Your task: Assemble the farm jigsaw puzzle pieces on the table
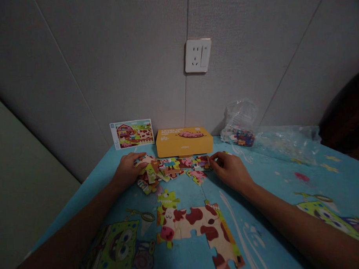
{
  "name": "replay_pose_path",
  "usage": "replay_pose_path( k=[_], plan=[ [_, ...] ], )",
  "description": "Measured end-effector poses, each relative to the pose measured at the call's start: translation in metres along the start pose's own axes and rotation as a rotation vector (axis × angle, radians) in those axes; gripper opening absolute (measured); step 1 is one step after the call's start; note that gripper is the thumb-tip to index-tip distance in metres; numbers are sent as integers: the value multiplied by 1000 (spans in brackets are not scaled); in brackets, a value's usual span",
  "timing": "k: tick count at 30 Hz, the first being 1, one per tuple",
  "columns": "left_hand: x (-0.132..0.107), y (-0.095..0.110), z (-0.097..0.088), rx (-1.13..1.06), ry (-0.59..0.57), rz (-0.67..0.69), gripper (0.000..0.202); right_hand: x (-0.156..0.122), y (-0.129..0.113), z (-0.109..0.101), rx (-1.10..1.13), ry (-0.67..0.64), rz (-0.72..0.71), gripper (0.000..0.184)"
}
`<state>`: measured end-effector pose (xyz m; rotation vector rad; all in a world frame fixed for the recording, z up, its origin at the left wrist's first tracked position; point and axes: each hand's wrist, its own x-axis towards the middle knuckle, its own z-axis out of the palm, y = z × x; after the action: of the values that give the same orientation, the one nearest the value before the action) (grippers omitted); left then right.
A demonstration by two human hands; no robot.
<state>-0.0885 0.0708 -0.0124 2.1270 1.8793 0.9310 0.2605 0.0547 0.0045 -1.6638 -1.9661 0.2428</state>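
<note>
My left hand [129, 169] is closed at the left end of a heap of loose jigsaw pieces [151, 172], with its thumb and fingers around a puzzle piece. At the right end of the heap, my right hand [229, 168] pinches a puzzle piece [203, 162] by its edge. A pink puzzle piece [197, 176] lies just below the row. Nearer to me sits a partly joined cow puzzle [197, 222], with a cow's head at left and its body reaching down at right.
Behind the heap stands a yellow puzzle box [184, 142]. A farm picture card [134, 134] leans on the wall at left. At right are a clear bag with more pieces [238, 134] and a crumpled plastic bag [285, 140]. A patterned blue cloth [268, 225] covers the table.
</note>
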Motion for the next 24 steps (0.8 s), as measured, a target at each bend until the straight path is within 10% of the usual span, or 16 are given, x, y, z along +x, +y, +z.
replay_pose_path(
  k=[13, 20, 24],
  plan=[
    [-2, 9, -4, -362, 204, -245, 43, -1, -1, 0, 12, -4, -18, 26],
    [-18, 29, -11, -334, 494, -93, 34, -7, -11, -6, 152, -1, -75, 26],
    [-47, 68, -2, -289, 149, 221, 19, -26, -30, -11, 469, -242, -306, 30]
  ],
)
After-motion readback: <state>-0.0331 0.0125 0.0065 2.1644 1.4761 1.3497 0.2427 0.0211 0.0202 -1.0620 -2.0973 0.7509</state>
